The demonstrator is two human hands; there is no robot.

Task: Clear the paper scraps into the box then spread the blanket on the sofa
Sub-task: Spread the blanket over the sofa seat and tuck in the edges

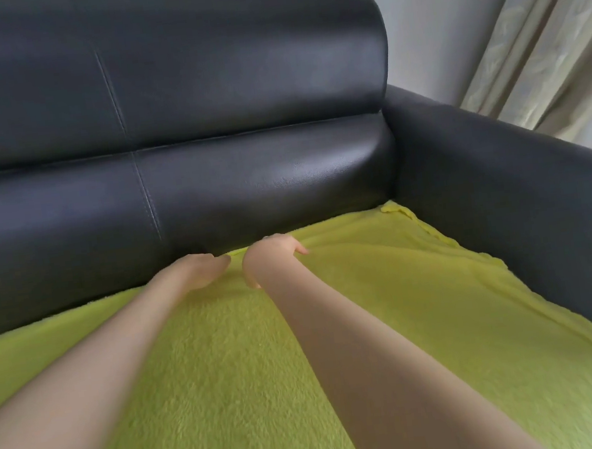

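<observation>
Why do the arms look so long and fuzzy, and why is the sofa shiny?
In the head view, the wide-angle lens stretches the forearms toward the bottom edge and bends the sofa back into a curve; soft blur smears the left hand, the right hand and the green blanket nap; pale light glints off the dark leather near the curtain side.

ahead: sofa backrest (195, 87) blocks | right: armrest (505, 176) blocks
</observation>
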